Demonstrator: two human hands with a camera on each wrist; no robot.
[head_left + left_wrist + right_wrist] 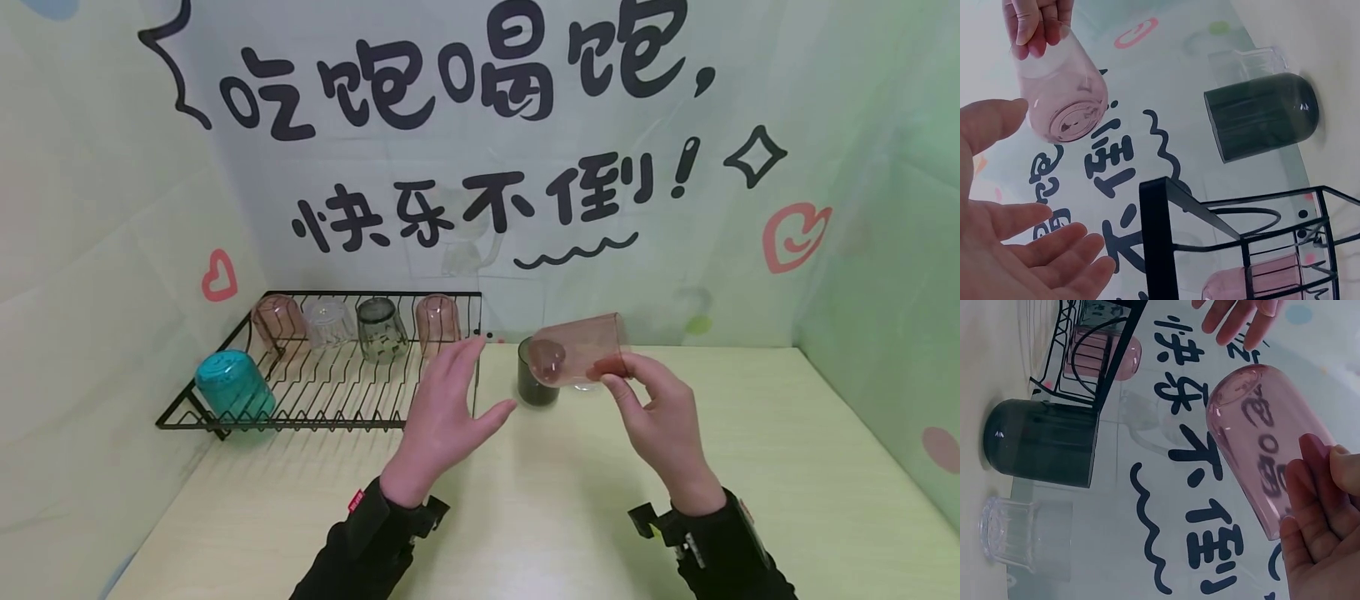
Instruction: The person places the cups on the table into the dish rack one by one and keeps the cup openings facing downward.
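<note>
Above the pale wooden-looking tabletop (810,467), near its back edge, a translucent pink round-based cup (581,343) is held aloft, lying nearly sideways. The right hand (663,421) pinches it near the open end between thumb and fingers, a grip that probably leaves the rounded base free for the other hand. The left hand (442,408) is spread, thumb apart, touching no cup; its palm side faces the base, perhaps readied to receive it. Beneath stand an upright dark grey-green cup (534,390) and, just beside it, a clear tumbler (1029,540). Cups sit mouth-down in the black wire rack (315,428), presumably to drain.

The rack's raised right end stands near the left hand and looks like the likeliest snag. The dark rim sits close below the pink cup, so lifting seems safer than lowering; toward the front and right, the tabletop offers wider room.
</note>
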